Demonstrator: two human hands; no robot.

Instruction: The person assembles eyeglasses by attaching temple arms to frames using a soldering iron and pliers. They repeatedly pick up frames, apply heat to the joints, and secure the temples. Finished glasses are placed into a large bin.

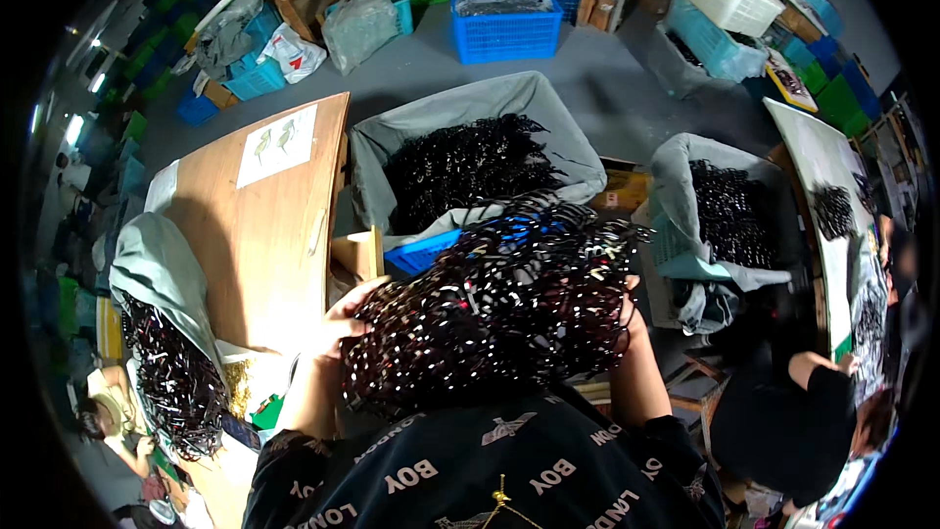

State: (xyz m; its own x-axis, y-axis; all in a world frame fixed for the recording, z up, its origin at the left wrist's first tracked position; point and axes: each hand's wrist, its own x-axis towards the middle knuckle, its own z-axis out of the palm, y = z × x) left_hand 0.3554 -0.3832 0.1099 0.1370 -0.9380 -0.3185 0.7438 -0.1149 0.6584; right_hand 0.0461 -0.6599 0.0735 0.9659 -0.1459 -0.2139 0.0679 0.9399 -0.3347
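Observation:
Against my front I carry a large heap of glossy black and dark red looped pieces that look like eyeglass frames (480, 318). My left hand (354, 313) grips the heap's left side, thumb and fingers partly showing. On the other side my right hand (630, 306) holds it, with most of its fingers hidden behind the pieces. Just beyond the heap stands a grey cloth-lined bin (578, 152) with a mass of similar black frames (470, 168) in it. A blue crate (423, 253) shows partly under the heap's far edge.
A wooden table (264, 225) stands at left, with a cloth-covered pile of dark frames (176, 382) beside it. At right is another lined basket (676, 235) of black pieces. A co-worker in black (783, 421) sits at lower right. A blue crate (504, 34) rests on the far floor.

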